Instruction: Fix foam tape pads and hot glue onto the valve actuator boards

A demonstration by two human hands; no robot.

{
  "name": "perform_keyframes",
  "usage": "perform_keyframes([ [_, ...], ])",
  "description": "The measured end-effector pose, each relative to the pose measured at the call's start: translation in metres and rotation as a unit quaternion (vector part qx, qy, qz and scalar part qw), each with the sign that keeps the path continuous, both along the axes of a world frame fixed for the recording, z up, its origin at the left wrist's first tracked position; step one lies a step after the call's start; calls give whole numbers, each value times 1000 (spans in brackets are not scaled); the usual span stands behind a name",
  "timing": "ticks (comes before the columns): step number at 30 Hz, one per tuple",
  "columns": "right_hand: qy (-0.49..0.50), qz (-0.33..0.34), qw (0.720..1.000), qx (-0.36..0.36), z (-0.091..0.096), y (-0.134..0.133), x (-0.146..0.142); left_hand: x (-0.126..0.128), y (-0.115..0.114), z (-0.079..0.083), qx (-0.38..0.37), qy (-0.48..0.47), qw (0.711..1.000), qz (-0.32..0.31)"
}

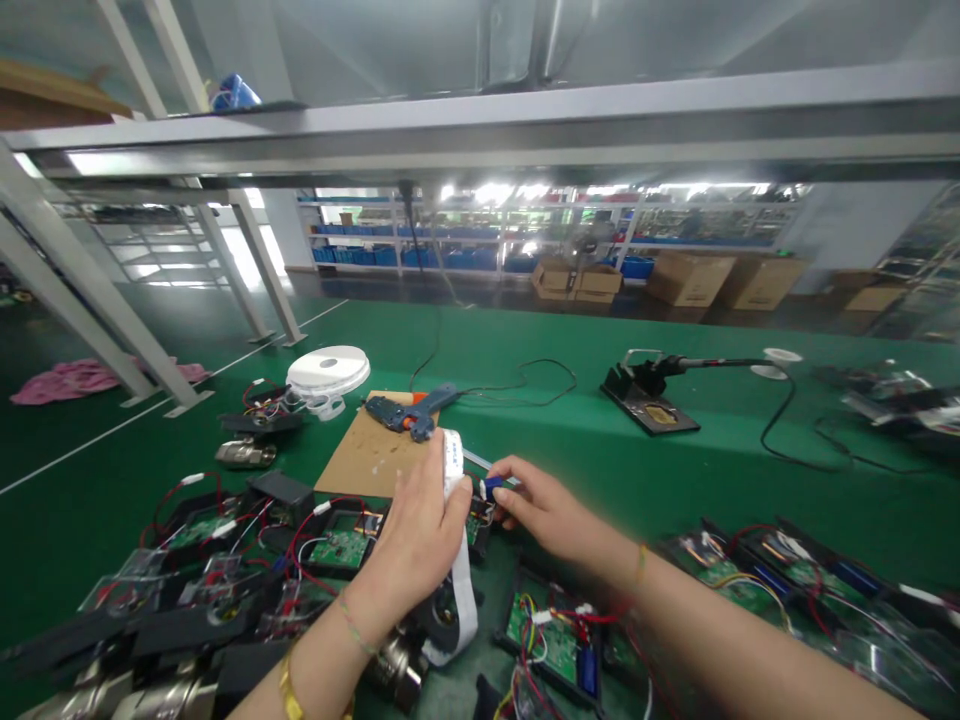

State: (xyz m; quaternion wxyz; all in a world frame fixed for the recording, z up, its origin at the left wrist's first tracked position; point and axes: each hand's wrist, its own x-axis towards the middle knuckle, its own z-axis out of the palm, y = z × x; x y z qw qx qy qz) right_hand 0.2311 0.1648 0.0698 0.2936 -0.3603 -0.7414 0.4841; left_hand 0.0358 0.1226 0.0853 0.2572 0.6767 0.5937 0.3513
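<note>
My left hand is closed on a white strip of tape or labels, printed in blue near its top. The strip hangs down in a loop towards the table. Close beside it, my right hand pinches a small blue cylindrical part with a white end, which looks like a battery or capacitor. Under the fingers lies a circuit board in a black housing, mostly hidden by my hands. In front of my right forearm is another open black housing with a green board and coloured wires.
Several wired housings crowd the left, with metal fittings below. A glue gun lies on brown cardboard. White reels stand behind. A soldering iron stand is at right, near more housings. A shelf beam crosses overhead.
</note>
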Motion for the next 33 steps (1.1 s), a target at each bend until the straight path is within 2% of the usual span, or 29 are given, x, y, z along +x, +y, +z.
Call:
perform_keyframes([
  [9, -76, 40, 993, 75, -8, 24, 1, -6, 4, -9, 19, -75, 996, 38],
  [14, -102, 55, 992, 59, -8, 10, 1, -12, 1, -9, 15, -149, 987, 61],
  [17, -111, 44, 990, 72, 1, -1, 2, -14, -5, -5, 2, -212, 975, 72],
  [21, -108, 18, 989, 96, 12, -8, 6, -18, -12, 0, -10, -249, 960, 124],
  [24, -77, 18, 995, 64, 11, -8, 6, -21, -16, 2, 11, -262, 955, 137],
  [30, 8, 25, 997, -76, -5, 0, -1, -26, -20, -1, 31, -250, 955, 155],
  [33, 28, 24, 994, -103, -10, 4, -2, -27, -22, -3, 22, -268, 952, 144],
])
